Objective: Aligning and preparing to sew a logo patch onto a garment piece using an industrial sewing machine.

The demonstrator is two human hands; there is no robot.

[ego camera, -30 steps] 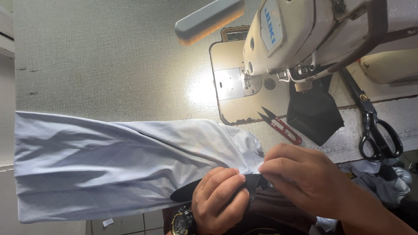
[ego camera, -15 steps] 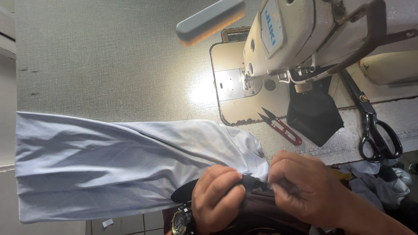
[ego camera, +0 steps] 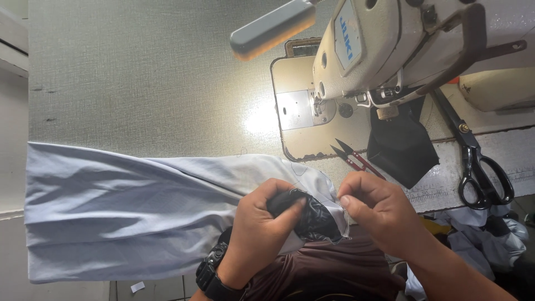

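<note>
Pinching the pale blue cloth [ego camera: 139, 217] between them, both hands, left [ego camera: 264, 223] and right [ego camera: 379, 214], grip its end over the tabletop [ego camera: 139, 83] edge.

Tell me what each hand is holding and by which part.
Left hand grips the dark fabric piece by its upper edge. Right hand pinches the light blue cloth at its end, beside that dark piece.
</note>
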